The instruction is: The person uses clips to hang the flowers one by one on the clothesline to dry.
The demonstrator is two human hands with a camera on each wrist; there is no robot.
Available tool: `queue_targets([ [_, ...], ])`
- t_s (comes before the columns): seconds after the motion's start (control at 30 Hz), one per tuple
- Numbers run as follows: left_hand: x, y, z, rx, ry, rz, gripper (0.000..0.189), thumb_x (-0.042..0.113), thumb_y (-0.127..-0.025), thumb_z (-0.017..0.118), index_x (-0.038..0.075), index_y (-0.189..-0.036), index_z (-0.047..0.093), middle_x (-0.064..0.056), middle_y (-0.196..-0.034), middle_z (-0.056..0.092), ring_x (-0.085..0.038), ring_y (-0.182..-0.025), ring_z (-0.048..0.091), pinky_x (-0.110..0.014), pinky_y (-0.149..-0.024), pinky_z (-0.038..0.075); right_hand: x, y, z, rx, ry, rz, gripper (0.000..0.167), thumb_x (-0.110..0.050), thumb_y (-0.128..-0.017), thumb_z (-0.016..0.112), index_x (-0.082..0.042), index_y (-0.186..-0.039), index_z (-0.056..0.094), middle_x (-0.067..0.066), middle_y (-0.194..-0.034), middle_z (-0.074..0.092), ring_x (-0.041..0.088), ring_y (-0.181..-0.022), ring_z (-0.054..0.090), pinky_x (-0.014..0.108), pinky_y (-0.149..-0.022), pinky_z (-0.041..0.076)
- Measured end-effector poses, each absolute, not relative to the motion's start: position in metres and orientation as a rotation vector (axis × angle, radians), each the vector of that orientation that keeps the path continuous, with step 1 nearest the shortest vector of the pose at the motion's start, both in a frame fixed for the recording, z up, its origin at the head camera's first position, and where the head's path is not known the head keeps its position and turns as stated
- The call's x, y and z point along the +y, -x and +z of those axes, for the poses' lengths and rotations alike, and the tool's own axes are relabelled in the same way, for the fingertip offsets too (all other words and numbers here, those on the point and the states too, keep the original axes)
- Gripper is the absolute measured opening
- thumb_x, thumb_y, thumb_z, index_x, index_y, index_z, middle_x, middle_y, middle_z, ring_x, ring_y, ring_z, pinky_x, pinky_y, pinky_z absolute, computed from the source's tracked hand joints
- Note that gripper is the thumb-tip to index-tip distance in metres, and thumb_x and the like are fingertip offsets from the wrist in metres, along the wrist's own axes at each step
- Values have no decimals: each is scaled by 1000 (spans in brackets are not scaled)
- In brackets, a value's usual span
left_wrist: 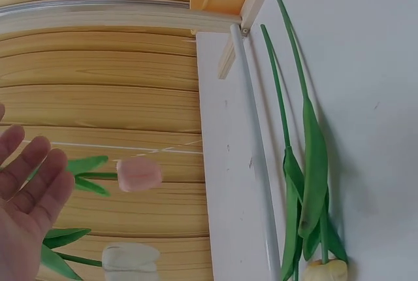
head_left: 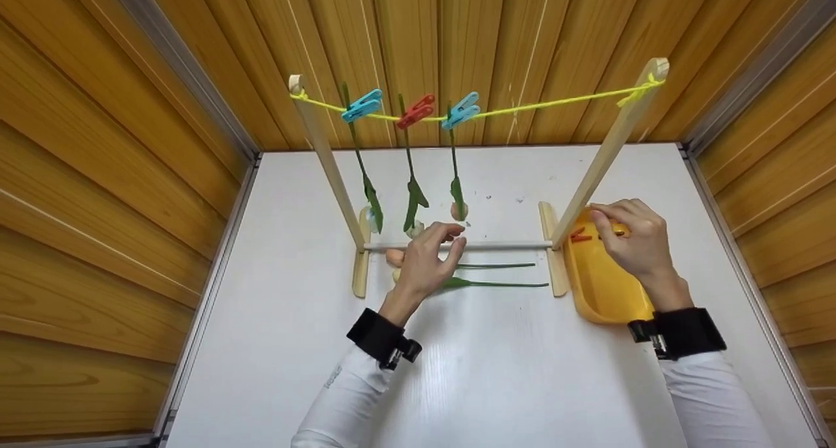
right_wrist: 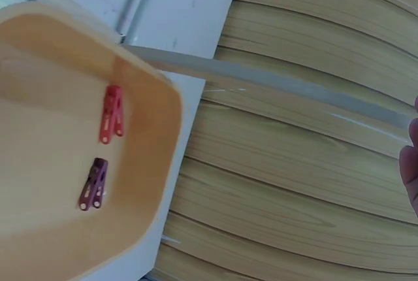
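Note:
My left hand (head_left: 428, 258) hovers over two artificial tulips lying on the table, its fingers loosely bent and holding nothing. One lying tulip has a peach bloom (head_left: 394, 257), the other a pale yellow bloom (left_wrist: 326, 270). Above the yellow tub (head_left: 610, 304) is my right hand (head_left: 637, 242), relaxed, with nothing visible in it. Inside the tub lie a red clothespin (right_wrist: 111, 116) and a purple clothespin (right_wrist: 93, 184). Three tulips hang bloom-down from a yellow cord (head_left: 555, 104), clipped by a blue clothespin (head_left: 362, 105), a red clothespin (head_left: 416, 112) and a light blue clothespin (head_left: 461, 110).
A wooden frame holds the cord between its left post (head_left: 326, 160) and right post (head_left: 607, 154). A white rod (head_left: 503, 245) joins the posts low down, behind the lying tulips. Wood-patterned walls (head_left: 470, 56) enclose the white table (head_left: 496, 369).

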State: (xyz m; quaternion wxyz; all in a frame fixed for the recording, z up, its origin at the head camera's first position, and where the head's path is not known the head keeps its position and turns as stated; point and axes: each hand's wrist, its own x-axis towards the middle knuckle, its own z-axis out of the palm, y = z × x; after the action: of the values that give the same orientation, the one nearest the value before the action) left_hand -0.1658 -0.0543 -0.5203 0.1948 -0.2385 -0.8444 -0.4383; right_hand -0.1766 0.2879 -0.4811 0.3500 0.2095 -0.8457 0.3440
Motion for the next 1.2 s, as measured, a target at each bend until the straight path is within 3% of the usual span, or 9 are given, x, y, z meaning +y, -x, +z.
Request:
queue_targets([
  [0.2, -53, 161, -529, -2453, 759, -1192, 21, 23, -100, 57, 10, -110, 69, -5, -101, 72, -18, -93, 69, -28, -84, 56, 312, 177, -508, -2342, -430, 793, 12, -3, -83, 74, 6, -90, 76, 19, -82, 71, 33, -81, 60, 22, -73, 40],
  [0.43, -50, 160, -538, -2534, 820, -1121, 23, 27, -102, 54, 10, -110, 67, -4, -103, 71, -19, -94, 68, -30, -82, 55, 329, 185, -532, -2567, -296, 777, 24, -16, -90, 70, 5, -103, 74, 21, -95, 69, 34, -90, 58, 27, -72, 42],
  [0.57, -49, 160, -543, -2559, 848, -1115, 22, 26, -101, 55, 10, -110, 67, -5, -104, 72, -21, -95, 69, -30, -82, 56, 335, 187, -543, -2763, -174, 810, 38, -26, -97, 63, 6, -117, 69, 24, -108, 63, 38, -100, 55, 47, -80, 48],
  [0.67, -48, 160, -546, -2565, 851, -1100, 23, 26, -101, 55, 10, -110, 68, -4, -103, 73, -18, -94, 69, -29, -82, 55, 341, 189, -550, -2923, -84, 822, 49, -33, -100, 57, 7, -128, 61, 28, -122, 56, 45, -110, 52, 60, -92, 45],
  [0.87, -47, 158, -554, -2600, 854, -1045, 24, 29, -101, 55, 11, -111, 68, -2, -101, 72, -18, -95, 70, -31, -83, 55, 349, 201, -572, -3125, -36, 753, 59, -28, -100, 56, 11, -142, 43, 39, -144, 37, 56, -132, 35, 67, -111, 28],
  [1.2, -45, 156, -567, -2618, 850, -1009, 20, 28, -100, 56, 13, -106, 69, -1, -102, 72, -13, -96, 69, -24, -85, 55, 355, 214, -593, -3339, -68, 702, 73, -24, -97, 55, 12, -151, 22, 41, -156, 8, 61, -142, 12, 69, -116, 17],
])
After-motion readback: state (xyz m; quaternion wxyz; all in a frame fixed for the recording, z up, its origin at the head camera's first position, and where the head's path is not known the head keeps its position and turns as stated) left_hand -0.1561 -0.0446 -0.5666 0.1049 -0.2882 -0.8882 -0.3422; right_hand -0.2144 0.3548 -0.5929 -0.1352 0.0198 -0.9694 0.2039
